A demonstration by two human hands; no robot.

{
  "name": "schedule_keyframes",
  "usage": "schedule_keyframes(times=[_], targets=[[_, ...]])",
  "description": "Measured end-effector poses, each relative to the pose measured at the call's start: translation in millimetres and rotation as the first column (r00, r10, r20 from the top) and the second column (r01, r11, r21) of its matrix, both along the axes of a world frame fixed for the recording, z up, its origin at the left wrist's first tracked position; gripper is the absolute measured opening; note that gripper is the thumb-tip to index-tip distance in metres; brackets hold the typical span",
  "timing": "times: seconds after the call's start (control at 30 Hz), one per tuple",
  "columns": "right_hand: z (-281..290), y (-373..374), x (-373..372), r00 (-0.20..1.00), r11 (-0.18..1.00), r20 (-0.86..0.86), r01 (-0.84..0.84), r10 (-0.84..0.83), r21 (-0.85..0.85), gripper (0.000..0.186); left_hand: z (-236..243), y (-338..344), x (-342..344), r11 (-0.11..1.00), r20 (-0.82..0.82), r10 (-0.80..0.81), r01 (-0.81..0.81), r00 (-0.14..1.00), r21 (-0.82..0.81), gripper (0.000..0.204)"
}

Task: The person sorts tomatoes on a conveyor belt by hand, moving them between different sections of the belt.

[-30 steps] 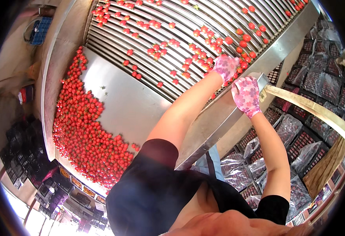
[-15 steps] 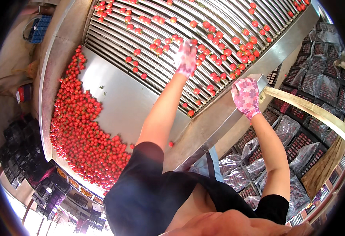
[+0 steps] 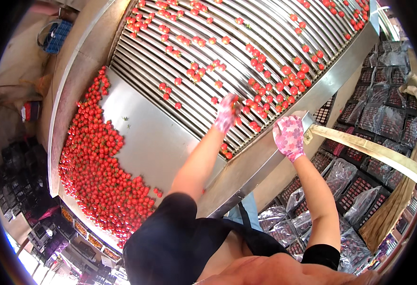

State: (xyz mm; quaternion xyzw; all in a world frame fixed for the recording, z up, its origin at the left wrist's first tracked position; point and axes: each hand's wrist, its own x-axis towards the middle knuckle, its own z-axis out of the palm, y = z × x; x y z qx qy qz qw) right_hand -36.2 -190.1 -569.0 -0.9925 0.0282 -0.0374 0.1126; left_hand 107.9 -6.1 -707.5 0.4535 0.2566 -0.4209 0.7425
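Observation:
My left hand (image 3: 226,112), in a pink flowered glove, is blurred over the steel roller bed (image 3: 151,76), with red tomatoes at its fingertips; whether it grips any is unclear. My right hand (image 3: 288,135), gloved alike, is closed over the steel rail (image 3: 334,78) along the bed's right edge. Small red tomatoes (image 3: 257,58) lie scattered in groups over the rollers. A dense pile of similar tomatoes (image 3: 92,161) fills the left side of the smooth steel plate (image 3: 146,130) below the rollers.
Right of the machine, many black crates (image 3: 370,114), several wrapped in clear plastic, cover the floor; a pale strap or board (image 3: 360,142) crosses above them. A blue basket (image 3: 56,35) sits beyond the left wall, with dark stacked crates (image 3: 16,175) farther down.
My left hand has swept leftward from beside the rail, then back nearer along the rollers. Tomatoes on the rollers have shifted. My right hand stays on the rail; the view has tilted slightly.

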Motion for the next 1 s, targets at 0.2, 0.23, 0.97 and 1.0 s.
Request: schedule_keyframes(times=[0.2, 0.23, 0.97, 1.0], targets=[[-5.5, -18.6, -19.5, 0.996, 0.998, -0.071, 0.055, -0.054, 0.010, 0.012, 33.6, 38.7, -120.1, 0.906, -0.427, 0.165, -0.308, 0.889, -0.291, 0.022], [-8.6, -19.5, -20.1, 0.995, 0.998, -0.081, 0.058, -0.056, 0.020, 0.012, 35.0, 56.6, -131.2, 0.907, -0.393, 0.076, -0.228, 0.917, -0.354, 0.022], [75.8, 27.2, -129.2, 0.908, -0.921, -0.409, 0.233, 0.091, 0.313, 0.065, 253.2, -43.2, -221.3, 0.598, 0.559, -0.771, -0.046, -0.306, 0.800, 0.038], [12.7, -2.7, -157.8, 0.909, -0.905, -0.415, 0.203, 0.032, 0.375, 0.065, 256.6, -66.6, -232.5, 0.689, 0.621, -0.672, -0.035, -0.403, 0.724, 0.047]])
